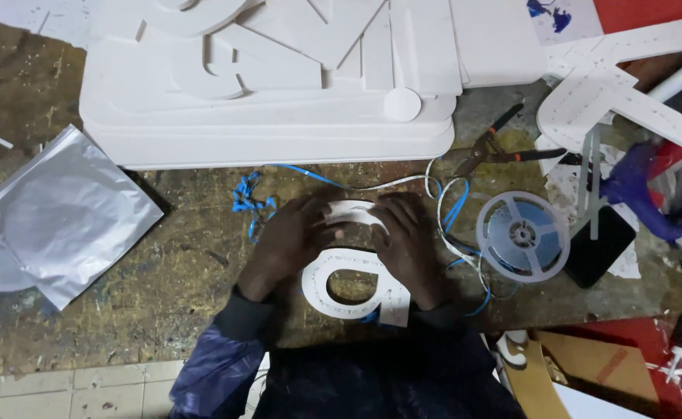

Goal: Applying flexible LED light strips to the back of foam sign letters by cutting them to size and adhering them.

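While both hands press down near the middle of the worn, scratched brown desk (162, 256), they work on a white foam cut-out shaped like a rounded lowercase letter (349, 285) that lies flat just below the fingers. The left hand (290, 240) rests its curled fingers on the upper left of the letter. The right hand (407, 237) mirrors it on the upper right. Between the fingertips of both hands sits a short curved length of white strip (350, 211), which the fingers appear to pinch and press against the letter's top edge; how tightly they grip cannot be told.

A thin white strip with blue backing (450, 209) loops away to the right of the right hand's fingers and runs to a clear plastic reel (522, 235) lying flat nearby. To the left of the left hand's fingers lies a tangle of peeled blue backing tape (246, 198). Beyond the fingers, at the far side of the desk, sits a large stack of white foam board shapes (279, 77). A pair of black and orange cutters (492, 147) lies beyond and to the right. Well to the left rests a crinkled silver foil bag (62, 213).

As a judgement, the strip could kink or lift off the curve if the fingers ease their pressure too soon. The loose loops to the right could also snag on the right wrist and drag the reel or pull the strip out of line.
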